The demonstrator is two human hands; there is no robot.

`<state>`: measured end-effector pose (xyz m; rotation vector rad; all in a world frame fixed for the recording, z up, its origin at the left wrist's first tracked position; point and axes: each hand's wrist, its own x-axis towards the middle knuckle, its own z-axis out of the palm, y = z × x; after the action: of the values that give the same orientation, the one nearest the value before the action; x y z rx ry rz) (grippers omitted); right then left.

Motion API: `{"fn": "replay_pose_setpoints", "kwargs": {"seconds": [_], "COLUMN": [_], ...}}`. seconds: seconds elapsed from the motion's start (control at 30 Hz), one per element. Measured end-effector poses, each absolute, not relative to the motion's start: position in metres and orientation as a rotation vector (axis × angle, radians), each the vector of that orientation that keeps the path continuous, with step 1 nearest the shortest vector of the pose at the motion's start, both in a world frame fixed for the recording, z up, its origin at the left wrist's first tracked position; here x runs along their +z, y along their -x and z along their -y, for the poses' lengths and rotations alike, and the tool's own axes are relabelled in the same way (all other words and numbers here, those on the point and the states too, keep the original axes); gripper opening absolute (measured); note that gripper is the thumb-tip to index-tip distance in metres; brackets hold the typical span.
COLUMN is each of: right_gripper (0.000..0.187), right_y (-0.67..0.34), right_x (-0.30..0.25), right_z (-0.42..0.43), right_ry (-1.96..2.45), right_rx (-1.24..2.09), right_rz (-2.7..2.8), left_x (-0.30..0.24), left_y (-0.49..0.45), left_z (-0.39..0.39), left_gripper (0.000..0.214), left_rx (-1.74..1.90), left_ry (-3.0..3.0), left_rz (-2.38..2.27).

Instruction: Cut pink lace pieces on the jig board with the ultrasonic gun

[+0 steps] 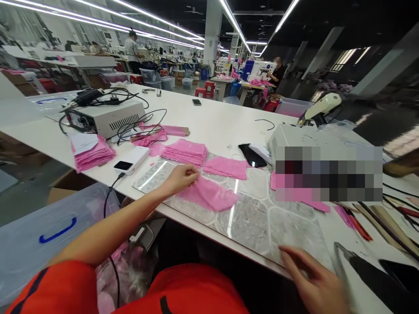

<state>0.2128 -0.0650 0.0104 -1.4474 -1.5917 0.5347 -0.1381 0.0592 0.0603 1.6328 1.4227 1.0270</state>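
**One pink piece in my left fingers, right hand open on the mat**

The fingers (192,174) of my left hand (181,176) are closed in a pinch on the far left corner of a pink piece (211,197). The piece lies mostly flat on the patterned mat (255,220), to the right of this hand, and only the pinched corner is a little lifted. My right hand (314,281) is at the near right, and its fingers (291,254) are spread and relaxed. They hold nothing and rest at the near edge of the same mat. This hand is a little blurred.

Just beyond my left hand is a thick stack of pink pieces (185,151), and to the right of it a flatter pink stack (225,168). To the left of the mat lies a white power bank (132,159) with a cable, then one more pink pile (93,157) with white paper on top. Behind them stands a grey box (104,117) with black wires. A black phone (248,155) lies on the far right side of the mat. On the floor at the near left is a clear bin with a blue handle (57,231).
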Motion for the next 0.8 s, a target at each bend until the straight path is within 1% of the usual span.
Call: {"fn": "replay_pose_setpoints", "kwargs": {"seconds": [0.1, 0.17, 0.23, 0.37, 0.5, 0.63, 0.8], "right_gripper": [0.015, 0.014, 0.016, 0.01, 0.015, 0.02, 0.013], "right_y": [-0.161, -0.128, -0.105, -0.091, -0.091, -0.082, -0.074], "right_x": [0.014, 0.016, 0.015, 0.011, 0.012, 0.013, 0.005], "right_z": [0.026, 0.002, -0.016, -0.034, -0.036, -0.031, -0.03], "right_ry": [1.131, 1.047, 1.044, 1.098, 1.077, 1.018, 0.984], "right_rx": [0.499, 0.423, 0.343, 0.296, 0.358, 0.322, 0.265], "right_rz": [1.906, 2.047, 2.159, 2.301, 2.319, 2.366, 2.398], "left_x": [0.048, 0.044, 0.042, 0.035, 0.028, 0.023, 0.012], "left_y": [0.16, 0.166, 0.169, 0.178, 0.19, 0.203, 0.211], "left_z": [-0.047, -0.043, -0.042, -0.041, -0.033, -0.023, -0.019], "left_gripper": [0.018, 0.021, 0.021, 0.016, 0.012, 0.013, 0.01], "left_rx": [1.062, 1.067, 1.071, 1.087, 1.084, 1.04, 0.993], "left_ry": [-1.557, -1.541, -1.54, -1.576, -1.68, -1.826, -2.002], "left_rz": [-1.446, -1.457, -1.469, -1.535, -1.658, -1.777, -1.816]}}
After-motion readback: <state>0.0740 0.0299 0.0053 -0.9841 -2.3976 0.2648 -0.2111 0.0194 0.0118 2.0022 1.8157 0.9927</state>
